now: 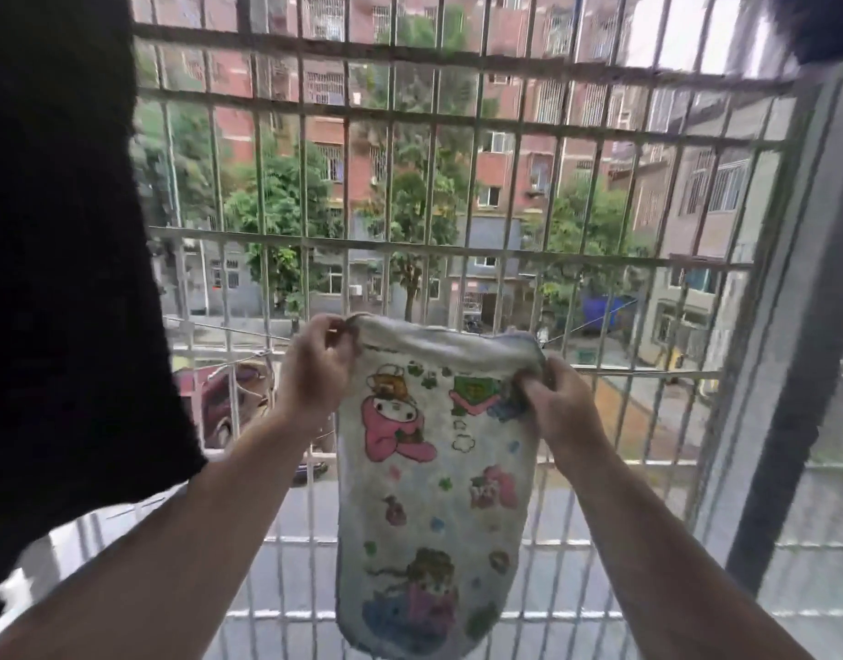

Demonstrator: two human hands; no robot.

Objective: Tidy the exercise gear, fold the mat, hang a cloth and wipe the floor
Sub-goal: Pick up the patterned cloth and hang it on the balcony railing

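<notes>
1. Both forearms reach toward the window grille (457,111).
2. Left hand (314,369) pinches the cloth (433,493) at its top corner.
3. Right hand (560,402) grips the opposite corner, fingers curled.
4. Cloth hangs between them.

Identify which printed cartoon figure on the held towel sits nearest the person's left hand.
The pink hooded figure, high on the towel beside the left hand; the other figures sit lower or further right.

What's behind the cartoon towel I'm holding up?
Behind the towel stand the white window bars, with a thin line running toward its top edge. Whatever bars and street lie directly behind the cloth are covered.
</notes>
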